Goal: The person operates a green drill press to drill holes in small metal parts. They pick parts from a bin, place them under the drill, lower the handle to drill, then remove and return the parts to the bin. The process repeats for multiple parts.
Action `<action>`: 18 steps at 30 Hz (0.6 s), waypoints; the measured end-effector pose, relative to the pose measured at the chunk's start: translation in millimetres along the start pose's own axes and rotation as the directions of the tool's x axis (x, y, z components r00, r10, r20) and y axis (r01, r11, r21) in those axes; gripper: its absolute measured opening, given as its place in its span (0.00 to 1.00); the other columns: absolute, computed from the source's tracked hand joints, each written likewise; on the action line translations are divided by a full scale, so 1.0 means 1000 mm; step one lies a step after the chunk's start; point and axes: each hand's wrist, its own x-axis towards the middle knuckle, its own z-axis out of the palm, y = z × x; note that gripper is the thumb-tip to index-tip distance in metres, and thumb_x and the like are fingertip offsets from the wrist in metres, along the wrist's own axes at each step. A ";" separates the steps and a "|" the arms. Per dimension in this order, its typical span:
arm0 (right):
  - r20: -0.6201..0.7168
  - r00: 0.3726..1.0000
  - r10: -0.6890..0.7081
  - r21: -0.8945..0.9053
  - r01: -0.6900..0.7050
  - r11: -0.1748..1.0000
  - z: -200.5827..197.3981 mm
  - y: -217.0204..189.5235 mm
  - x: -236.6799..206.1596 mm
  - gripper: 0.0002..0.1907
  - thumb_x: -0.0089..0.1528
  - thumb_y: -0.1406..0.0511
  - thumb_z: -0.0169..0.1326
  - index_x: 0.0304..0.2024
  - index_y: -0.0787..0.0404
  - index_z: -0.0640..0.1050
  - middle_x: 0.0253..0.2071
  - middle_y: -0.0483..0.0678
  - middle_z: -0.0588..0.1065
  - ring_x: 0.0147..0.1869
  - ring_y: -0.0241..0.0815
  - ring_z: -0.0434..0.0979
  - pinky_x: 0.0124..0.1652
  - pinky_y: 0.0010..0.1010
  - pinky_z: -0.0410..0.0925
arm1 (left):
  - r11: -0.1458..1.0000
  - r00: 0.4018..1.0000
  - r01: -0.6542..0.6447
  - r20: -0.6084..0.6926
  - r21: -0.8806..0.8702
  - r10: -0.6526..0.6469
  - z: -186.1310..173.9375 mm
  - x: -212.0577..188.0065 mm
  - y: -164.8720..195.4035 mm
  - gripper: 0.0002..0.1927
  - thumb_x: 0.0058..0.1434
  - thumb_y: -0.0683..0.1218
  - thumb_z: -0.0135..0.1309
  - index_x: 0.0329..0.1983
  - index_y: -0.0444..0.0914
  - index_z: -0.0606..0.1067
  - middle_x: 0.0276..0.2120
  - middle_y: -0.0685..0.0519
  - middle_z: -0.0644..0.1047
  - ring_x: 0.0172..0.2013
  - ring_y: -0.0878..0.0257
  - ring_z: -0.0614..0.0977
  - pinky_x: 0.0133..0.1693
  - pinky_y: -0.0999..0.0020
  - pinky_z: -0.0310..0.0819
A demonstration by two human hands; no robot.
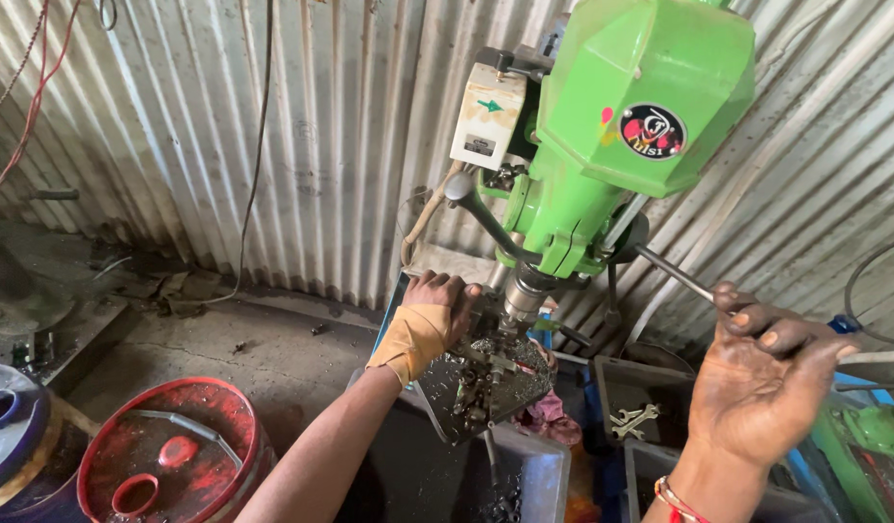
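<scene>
The left hand [430, 324], wrapped in tan cloth, has fingers curled onto the workpiece [486, 360] on the drill table [466, 407]. Right hand [762, 383] fingers curl around the feed lever [675, 274]. A grey bin [607, 387] holds spanners [633, 419]. Red drum [171, 450] stands on the concrete floor [273, 353]; corrugated metal walls [224, 126] surround.

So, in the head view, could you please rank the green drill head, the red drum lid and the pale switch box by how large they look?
1. green drill head
2. red drum lid, partly cut off and nearer the camera, so unsure
3. pale switch box
</scene>
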 end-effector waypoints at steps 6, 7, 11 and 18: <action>0.023 1.000 -0.014 -0.007 0.014 1.000 -0.008 0.003 -0.003 0.26 0.82 0.50 0.44 0.35 0.61 0.70 0.35 0.51 0.72 0.43 0.44 0.71 0.66 0.48 0.64 | 0.999 0.999 -0.042 -0.013 -0.010 0.042 0.004 0.001 0.001 0.18 0.69 0.55 0.47 0.40 0.38 0.79 0.37 0.43 0.80 0.43 0.41 0.78 0.50 0.47 0.67; 0.019 1.000 -0.020 -0.037 0.021 0.999 -0.008 0.003 -0.005 0.26 0.82 0.50 0.44 0.35 0.61 0.70 0.35 0.50 0.71 0.43 0.44 0.71 0.66 0.47 0.64 | 0.999 0.999 -0.044 -0.011 -0.010 0.044 0.004 0.000 0.001 0.17 0.69 0.55 0.47 0.39 0.38 0.78 0.37 0.43 0.80 0.43 0.41 0.78 0.50 0.47 0.67; 0.012 0.999 -0.034 -0.031 0.034 0.999 -0.005 0.001 -0.007 0.25 0.81 0.51 0.44 0.36 0.61 0.70 0.34 0.49 0.71 0.44 0.43 0.71 0.65 0.48 0.65 | 0.999 0.999 -0.047 -0.019 -0.007 0.047 0.006 0.000 0.003 0.17 0.69 0.55 0.48 0.38 0.37 0.77 0.36 0.43 0.80 0.42 0.41 0.78 0.50 0.47 0.68; -0.021 0.999 -0.031 -0.035 0.030 0.999 0.005 -0.001 -0.010 0.24 0.80 0.52 0.46 0.35 0.60 0.69 0.36 0.47 0.71 0.44 0.42 0.71 0.65 0.48 0.65 | 0.999 0.999 -0.039 -0.015 -0.009 0.039 0.011 0.002 0.002 0.17 0.69 0.54 0.48 0.38 0.37 0.77 0.35 0.43 0.80 0.42 0.41 0.78 0.48 0.46 0.68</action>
